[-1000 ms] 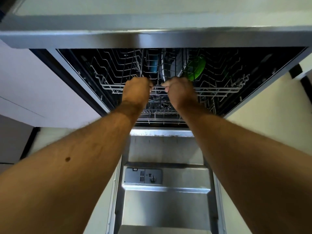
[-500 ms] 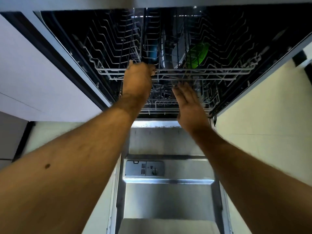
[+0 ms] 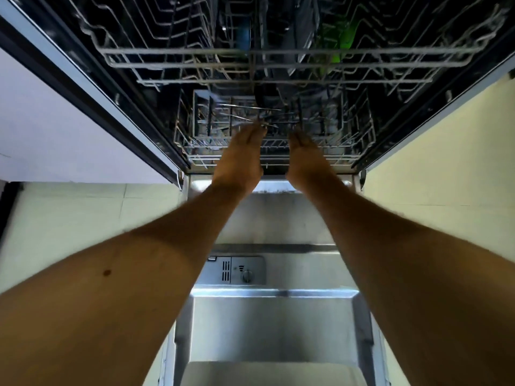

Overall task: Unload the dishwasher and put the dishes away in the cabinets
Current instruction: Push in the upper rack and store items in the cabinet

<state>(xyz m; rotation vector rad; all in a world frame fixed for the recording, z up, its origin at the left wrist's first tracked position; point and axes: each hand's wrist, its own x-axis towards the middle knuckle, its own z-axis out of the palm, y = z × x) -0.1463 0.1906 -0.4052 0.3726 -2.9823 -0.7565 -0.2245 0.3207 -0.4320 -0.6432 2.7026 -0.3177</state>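
Reaching into the open dishwasher [image 3: 418, 112], both hands extend side by side toward the lower rack [image 3: 278, 160]. Left hand [image 3: 242, 157] and right hand [image 3: 303, 157] show straight fingers held together, tips at the cutlery basket [image 3: 211, 118]; whether they touch it is unclear through blur. Upper rack [image 3: 278, 55] sits above, holding a green dish [image 3: 341, 43] and something blue [image 3: 243, 37]. The steel door [image 3: 273, 324] lies dropped open below, its detergent dispenser [image 3: 237, 270] between the forearms.
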